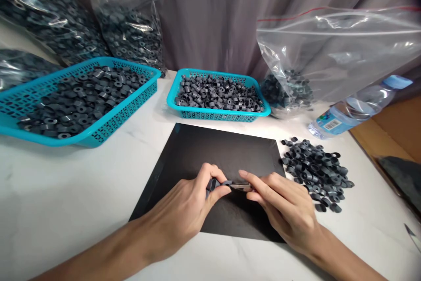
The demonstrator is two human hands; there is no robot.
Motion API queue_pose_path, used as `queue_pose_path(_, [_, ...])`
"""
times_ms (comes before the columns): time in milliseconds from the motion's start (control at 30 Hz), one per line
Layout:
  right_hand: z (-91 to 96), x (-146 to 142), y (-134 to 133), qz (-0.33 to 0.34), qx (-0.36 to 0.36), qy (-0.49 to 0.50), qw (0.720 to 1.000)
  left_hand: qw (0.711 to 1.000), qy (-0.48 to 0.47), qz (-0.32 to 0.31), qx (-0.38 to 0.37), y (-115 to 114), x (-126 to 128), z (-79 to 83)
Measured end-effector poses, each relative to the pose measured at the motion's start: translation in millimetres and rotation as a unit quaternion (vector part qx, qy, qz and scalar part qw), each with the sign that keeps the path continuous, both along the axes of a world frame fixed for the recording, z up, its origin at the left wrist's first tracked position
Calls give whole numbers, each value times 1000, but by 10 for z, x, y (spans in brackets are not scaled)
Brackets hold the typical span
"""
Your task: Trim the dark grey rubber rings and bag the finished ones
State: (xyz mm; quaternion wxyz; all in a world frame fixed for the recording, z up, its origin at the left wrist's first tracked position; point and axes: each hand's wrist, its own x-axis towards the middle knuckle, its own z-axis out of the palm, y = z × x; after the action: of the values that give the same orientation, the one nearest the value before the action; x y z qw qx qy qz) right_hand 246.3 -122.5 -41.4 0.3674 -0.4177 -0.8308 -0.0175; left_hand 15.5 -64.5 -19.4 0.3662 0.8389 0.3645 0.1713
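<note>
My left hand (197, 197) is closed, pinching small dark grey rings (213, 184) between thumb and forefinger. My right hand (286, 206) grips a small metal blade (241, 186), with the forefinger stretched along it. The blade's tip points left and meets the ring at my left fingertips; whether it is inside or only against it, I cannot tell. Both hands are above a black mat (223, 149) on the table. Right of the mat lies a loose pile of dark rings (315, 171), close to my right hand.
Two turquoise baskets, one at left (121, 116) and one at centre back (217, 115), hold many grey rings. Clear bags of rings (131, 31) stand behind. An open zip bag (329, 57) and a leaning water bottle (355, 108) are at right on the white table (66, 193).
</note>
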Motion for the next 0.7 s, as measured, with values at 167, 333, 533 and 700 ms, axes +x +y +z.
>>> queue_pose_path(167, [-7, -6, 10, -10, 3, -18, 1000, 1000, 10, 5, 2, -3, 2, 12])
queue_pose_path(333, [-1, -10, 14, -10, 17, -20, 1000, 1000, 12, -4, -17, 3, 7, 43])
queue_pose_path(533, [-29, 3, -1, -6, 18, -21, 1000, 998, 29, -8, -53, -19, -4, 52])
queue_pose_path(700, [-17, -10, 16, -5, 27, -25, 999, 993, 42, -11, -106, -36, -7, 92])
